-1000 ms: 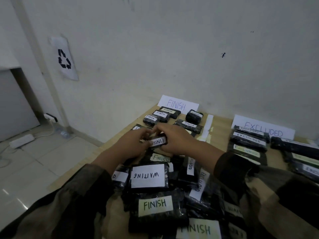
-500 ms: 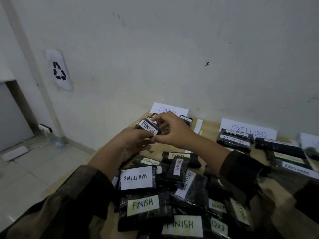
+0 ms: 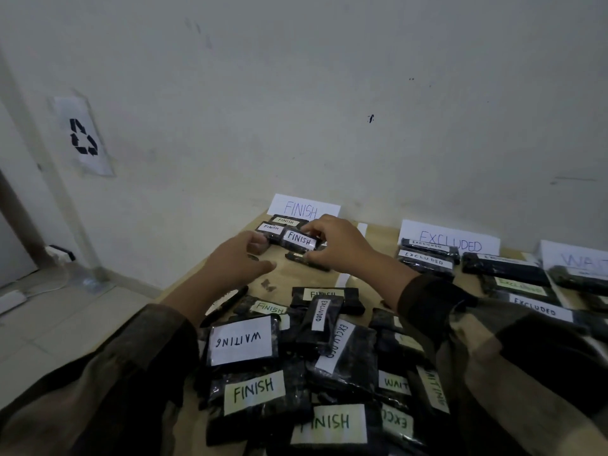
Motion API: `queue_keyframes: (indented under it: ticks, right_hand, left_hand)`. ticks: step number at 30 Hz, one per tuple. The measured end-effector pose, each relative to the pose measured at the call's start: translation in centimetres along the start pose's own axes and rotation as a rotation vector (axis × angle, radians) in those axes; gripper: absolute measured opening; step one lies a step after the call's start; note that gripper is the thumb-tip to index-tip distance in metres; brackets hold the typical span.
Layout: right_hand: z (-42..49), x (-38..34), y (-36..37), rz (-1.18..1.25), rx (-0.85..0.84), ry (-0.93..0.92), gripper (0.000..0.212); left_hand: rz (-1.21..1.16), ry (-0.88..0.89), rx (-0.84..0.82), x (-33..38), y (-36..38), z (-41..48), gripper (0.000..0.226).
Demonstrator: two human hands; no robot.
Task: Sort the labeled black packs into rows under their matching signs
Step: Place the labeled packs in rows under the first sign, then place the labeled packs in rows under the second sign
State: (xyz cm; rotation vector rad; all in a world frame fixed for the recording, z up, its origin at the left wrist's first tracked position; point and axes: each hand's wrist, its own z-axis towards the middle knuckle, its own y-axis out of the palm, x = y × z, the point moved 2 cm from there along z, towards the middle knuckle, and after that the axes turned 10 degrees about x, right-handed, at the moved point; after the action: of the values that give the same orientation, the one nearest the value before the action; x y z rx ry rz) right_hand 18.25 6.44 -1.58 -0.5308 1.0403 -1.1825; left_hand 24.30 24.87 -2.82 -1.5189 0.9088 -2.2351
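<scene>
My right hand [image 3: 340,246] pinches a black pack labeled FINISH [image 3: 298,240] by its right end. It holds the pack low among other FINISH packs [image 3: 272,228] in front of the white FINISH sign [image 3: 304,208]. My left hand [image 3: 238,260] hovers just left of that pack with fingers loosely curled and nothing in it. EXCLUDED packs [image 3: 426,258] lie in rows under the EXCLUDED sign [image 3: 451,241]. The WAITING sign [image 3: 580,258] is cut off at the right. A pile of unsorted packs, with one labeled WAITING [image 3: 241,340] on top, lies near me.
The wooden table [image 3: 286,278] stands against a white wall, and its left edge drops to a tiled floor. A black marker [image 3: 227,304] lies left of the pile. A recycling sign [image 3: 84,136] hangs on the wall at left.
The FINISH pack, held up by both hands before, has moved forward and down into the FINISH row. My left hand has let go and drawn back.
</scene>
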Motion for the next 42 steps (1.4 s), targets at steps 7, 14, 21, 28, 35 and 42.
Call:
queue_keyframes:
  ticks: [7,14,21,28,35,42]
  right_hand:
    - [-0.1,1.6,2.4,-0.108,-0.056,0.035,0.041]
    - [0.3,2.1,5.1,-0.166,-0.109,0.033,0.033]
    - [0.5,2.4,6.1,-0.217,-0.157,-0.019,0.034]
    - [0.2,1.8,3.3,-0.216,-0.19,-0.048,0.032]
    - [-2.5,1.9,-0.2,-0.166,-0.394,-0.029,0.022]
    - [-6.4,1.4,-0.9,-0.128,-0.659,-0.085,0.065]
  left_hand:
    - [0.504,0.212,-0.02,-2.4,0.6,1.3,0.05]
    - [0.625,0.252,-0.11,-3.0,1.4,2.5,0.054]
    - [0.592,0.251,-0.142,-3.4,1.8,2.8,0.048]
    - [0.498,0.28,-0.183,-3.3,2.4,1.9,0.041]
    - [0.412,0.275,-0.274,-1.7,2.4,-0.2,0.037]
    - [0.353,0.259,-0.34,0.1,2.1,-2.2,0.033]
